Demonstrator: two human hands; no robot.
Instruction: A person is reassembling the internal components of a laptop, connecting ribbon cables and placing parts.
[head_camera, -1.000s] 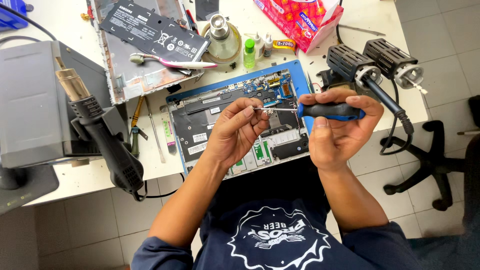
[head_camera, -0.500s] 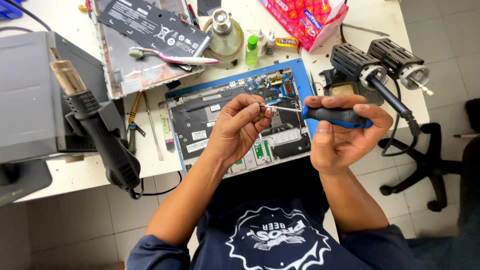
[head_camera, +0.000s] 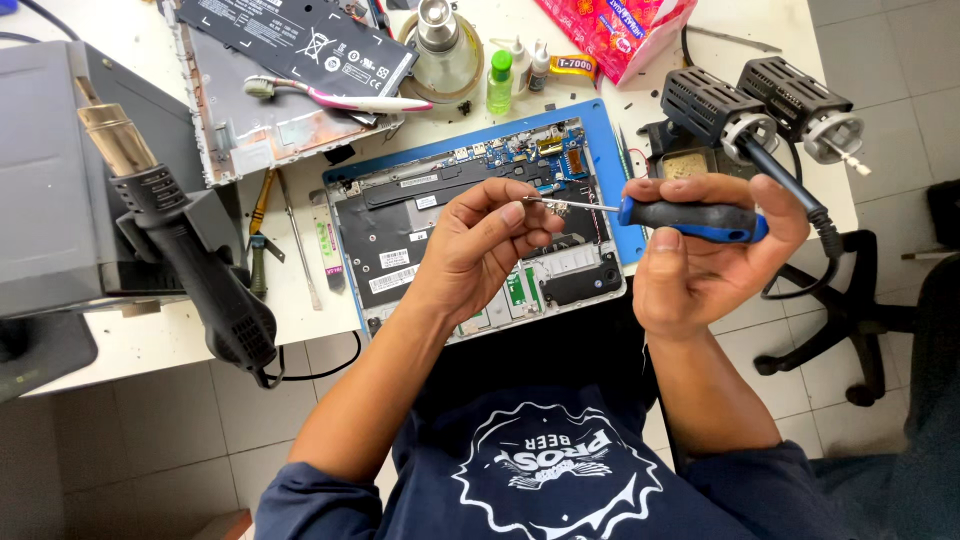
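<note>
My right hand (head_camera: 705, 250) grips a screwdriver (head_camera: 690, 220) with a black and blue handle, held level with its thin shaft pointing left. My left hand (head_camera: 480, 250) pinches a small metal part (head_camera: 553, 207) at the shaft's tip with thumb and forefinger. Both hands hover above an opened laptop base (head_camera: 420, 235) whose circuit boards and black panels are exposed. The laptop lies on a blue mat (head_camera: 628, 240) at the front edge of the white bench.
A hot-air gun (head_camera: 185, 240) hangs off the grey station (head_camera: 50, 180) at left. A removed laptop cover with a battery (head_camera: 290, 40) and a toothbrush (head_camera: 340, 98) lie behind. Small bottles (head_camera: 500, 80), a red packet (head_camera: 615, 30), two black tool holders (head_camera: 760, 105) and a chair (head_camera: 860, 310) stand right.
Both hands have stayed close together over the laptop; the right hand has shifted the screwdriver slightly, and the left fingers now pinch the small part at its tip.
</note>
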